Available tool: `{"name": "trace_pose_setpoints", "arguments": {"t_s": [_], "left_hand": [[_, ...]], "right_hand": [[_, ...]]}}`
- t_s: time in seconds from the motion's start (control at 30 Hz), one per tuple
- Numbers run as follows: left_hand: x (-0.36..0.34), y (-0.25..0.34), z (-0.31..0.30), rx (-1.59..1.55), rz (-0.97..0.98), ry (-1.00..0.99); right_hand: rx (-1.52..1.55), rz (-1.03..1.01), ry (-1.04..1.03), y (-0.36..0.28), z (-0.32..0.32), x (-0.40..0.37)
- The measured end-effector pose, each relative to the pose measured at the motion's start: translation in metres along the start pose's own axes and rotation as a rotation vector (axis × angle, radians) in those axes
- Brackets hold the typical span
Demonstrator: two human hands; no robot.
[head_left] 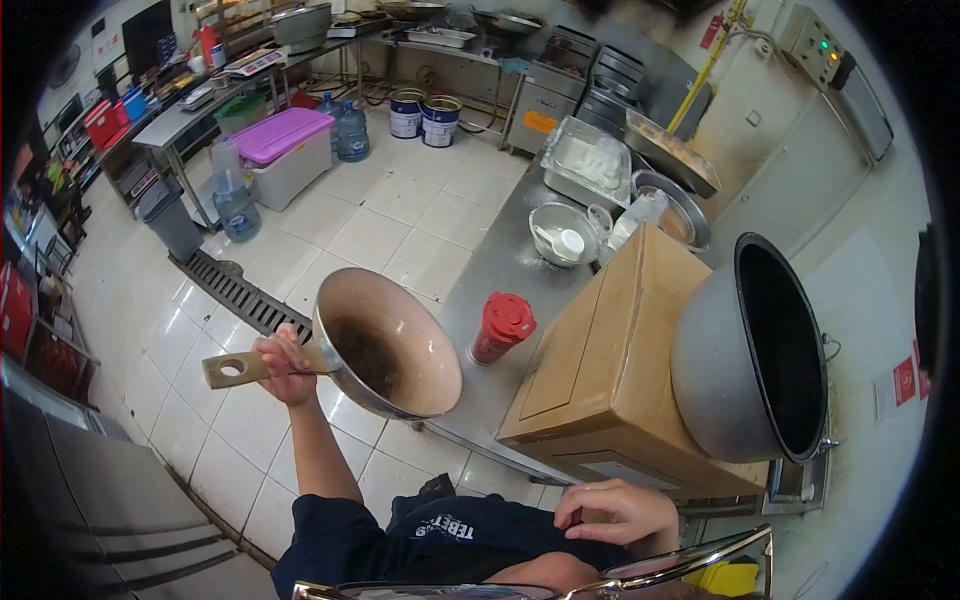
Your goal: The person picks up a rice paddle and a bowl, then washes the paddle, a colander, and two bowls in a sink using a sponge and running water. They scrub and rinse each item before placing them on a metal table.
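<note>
Commercial kitchen, steel counters (471,268), deep fryers (553,98)

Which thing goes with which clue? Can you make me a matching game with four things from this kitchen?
Things:
1. Pan
2. Red-lidded cup
3. Big pot
4. Storage box

Clues:
A. Grey outside, black inside
B. Has a purple lid and is on the floor
C. Held by its handle in the left hand
D. Stands on the metal table

Right pairs: 1-C, 2-D, 3-A, 4-B
</note>
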State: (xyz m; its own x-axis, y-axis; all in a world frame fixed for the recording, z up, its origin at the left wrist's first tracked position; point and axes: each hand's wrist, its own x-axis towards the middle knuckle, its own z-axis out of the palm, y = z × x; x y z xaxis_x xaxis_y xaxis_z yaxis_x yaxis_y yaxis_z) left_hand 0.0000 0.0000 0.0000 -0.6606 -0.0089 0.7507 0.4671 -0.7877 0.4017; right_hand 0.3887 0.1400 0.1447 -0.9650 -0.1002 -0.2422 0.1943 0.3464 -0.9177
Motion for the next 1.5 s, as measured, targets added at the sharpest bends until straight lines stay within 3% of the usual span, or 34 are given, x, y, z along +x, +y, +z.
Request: {"name": "trace_pose_setpoints", "arguments": {"t_s": [0.07, 0.2, 0.27, 0.33, 0.4, 0.47, 0.53, 0.6, 0.63, 0.7, 0.77, 0.9, 1.13, 1.37, 1.5], "left_hand": [[0.002, -0.001, 0.004, 0.030, 0.022, 0.032], [0.019, 0.009, 0.010, 0.119, 0.033, -0.038], [0.020, 0.014, 0.009, 0.155, 0.038, -0.067], [0.016, 0.015, 0.013, 0.173, 0.056, -0.084], [0.013, 0.019, 0.014, 0.204, 0.082, -0.072], [0.008, 0.028, 0.012, 0.213, 0.075, -0.085], [0.001, 0.033, 0.010, 0.211, 0.052, -0.070], [-0.011, 0.035, 0.003, 0.150, 0.037, -0.048], [-0.013, 0.036, 0.001, 0.096, 0.032, -0.013], [-0.024, 0.038, -0.004, 0.082, 0.017, 0.009], [-0.040, 0.034, -0.010, -0.018, -0.006, 0.152], [-0.073, 0.033, -0.014, -0.019, -0.100, 0.229], [-0.142, 0.043, -0.032, -0.052, -0.422, 0.484], [-0.201, 0.033, -0.029, 0.056, -0.591, 0.529], [-0.220, 0.024, -0.026, 0.148, -0.678, 0.476]], "right_hand": [[-0.011, -0.074, 0.137, 0.007, 0.004, -0.001], [-0.046, -0.191, 0.209, 0.010, 0.013, 0.037], [-0.287, -0.128, 0.400, 0.005, 0.016, 0.078], [-0.460, -0.050, 0.678, 0.021, 0.012, 0.133], [-0.887, 0.074, 0.996, 0.052, 0.002, 0.194], [-1.259, 0.341, 1.180, 0.091, -0.023, 0.243], [-1.089, 0.590, 1.272, 0.114, -0.053, 0.266], [-0.747, 0.915, 1.144, 0.109, -0.074, 0.265], [-0.738, 0.921, 1.145, 0.110, -0.087, 0.264], [-0.520, 1.000, 0.950, 0.113, -0.108, 0.260], [-0.587, 1.029, 0.950, 0.114, -0.112, 0.268], [-0.600, 1.126, 0.998, 0.114, -0.127, 0.277], [-0.885, 1.039, 1.004, 0.132, -0.165, 0.280], [-0.739, 1.113, 1.088, 0.151, -0.221, 0.269], [-0.907, 1.030, 0.983, 0.159, -0.223, 0.262]]}}
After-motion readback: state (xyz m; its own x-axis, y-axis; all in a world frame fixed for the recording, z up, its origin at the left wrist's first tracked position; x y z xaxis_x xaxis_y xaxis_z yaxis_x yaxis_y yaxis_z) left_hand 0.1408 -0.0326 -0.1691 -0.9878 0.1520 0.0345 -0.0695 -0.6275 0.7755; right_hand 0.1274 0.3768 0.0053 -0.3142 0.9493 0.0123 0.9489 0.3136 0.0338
